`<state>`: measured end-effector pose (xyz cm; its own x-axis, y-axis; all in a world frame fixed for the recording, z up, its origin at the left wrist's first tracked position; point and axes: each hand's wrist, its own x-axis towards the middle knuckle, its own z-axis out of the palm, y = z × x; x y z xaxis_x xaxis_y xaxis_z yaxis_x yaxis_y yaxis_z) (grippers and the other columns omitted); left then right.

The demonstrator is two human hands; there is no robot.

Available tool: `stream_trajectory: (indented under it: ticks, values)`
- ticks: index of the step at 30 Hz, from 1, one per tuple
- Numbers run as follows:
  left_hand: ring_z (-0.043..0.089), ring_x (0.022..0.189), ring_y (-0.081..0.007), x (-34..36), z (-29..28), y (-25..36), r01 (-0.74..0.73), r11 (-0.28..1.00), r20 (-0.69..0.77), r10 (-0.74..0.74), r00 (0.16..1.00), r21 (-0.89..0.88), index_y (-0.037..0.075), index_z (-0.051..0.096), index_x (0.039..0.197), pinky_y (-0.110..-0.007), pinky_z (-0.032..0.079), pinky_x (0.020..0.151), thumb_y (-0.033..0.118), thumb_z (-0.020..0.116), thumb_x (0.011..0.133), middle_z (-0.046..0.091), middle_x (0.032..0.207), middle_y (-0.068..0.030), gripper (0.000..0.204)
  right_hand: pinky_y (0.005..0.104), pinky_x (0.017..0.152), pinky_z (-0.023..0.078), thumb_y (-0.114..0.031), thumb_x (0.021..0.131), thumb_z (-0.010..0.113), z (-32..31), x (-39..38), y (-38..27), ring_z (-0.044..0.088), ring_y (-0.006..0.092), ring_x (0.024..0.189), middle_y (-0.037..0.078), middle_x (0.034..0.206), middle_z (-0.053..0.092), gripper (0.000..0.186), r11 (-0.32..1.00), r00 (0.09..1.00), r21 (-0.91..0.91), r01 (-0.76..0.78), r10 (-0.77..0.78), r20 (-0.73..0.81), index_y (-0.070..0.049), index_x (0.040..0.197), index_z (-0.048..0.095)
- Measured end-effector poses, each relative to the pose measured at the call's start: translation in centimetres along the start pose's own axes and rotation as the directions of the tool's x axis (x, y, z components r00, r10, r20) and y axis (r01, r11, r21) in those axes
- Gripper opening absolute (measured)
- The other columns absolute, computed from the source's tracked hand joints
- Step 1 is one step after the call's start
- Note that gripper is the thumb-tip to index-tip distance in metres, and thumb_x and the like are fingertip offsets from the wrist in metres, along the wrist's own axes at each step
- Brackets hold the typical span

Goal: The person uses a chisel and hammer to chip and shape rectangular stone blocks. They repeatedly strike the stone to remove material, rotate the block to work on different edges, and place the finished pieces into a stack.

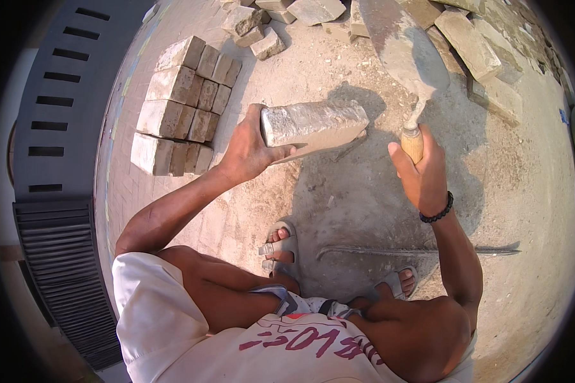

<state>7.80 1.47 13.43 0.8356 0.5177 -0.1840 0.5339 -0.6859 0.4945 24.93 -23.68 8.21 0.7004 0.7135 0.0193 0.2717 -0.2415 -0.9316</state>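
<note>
The left hand point(248, 150), spread-fingered round the left end of a brick point(316, 131), might drop it if its weight tips right; the right hand point(426, 175) clasps a trowel point(410, 60).

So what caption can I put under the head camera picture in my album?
Left fingers grip a pale block, right fingers a trowel, near stacked blocks.

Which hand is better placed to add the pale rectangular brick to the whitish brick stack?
Likely the left hand: it grips the pale brick and is nearer the brick stack. The right hand is farther off, holding a wooden-handled metal trowel.
</note>
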Motion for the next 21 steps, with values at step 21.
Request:
stream_trajectory:
  ticks: [21]
  values:
    - [0.060,0.110,-0.0334,-0.3,-0.1,-1.3,0.000,0.999,0.014,0.001,1.000,-0.041,-0.003,0.042,0.128,-0.041,0.047,0.094,0.037,0.091,0.068,0.059,0.113,-0.0231,0.087,0.0374,0.067,0.050,-0.023,0.091,0.065,0.3,0.9,0.6,0.066,0.0310,0.074,0.022,0.081,0.063,0.038,0.989,0.993,-0.135,-0.058,0.071,0.091,0.004,0.113,0.053]
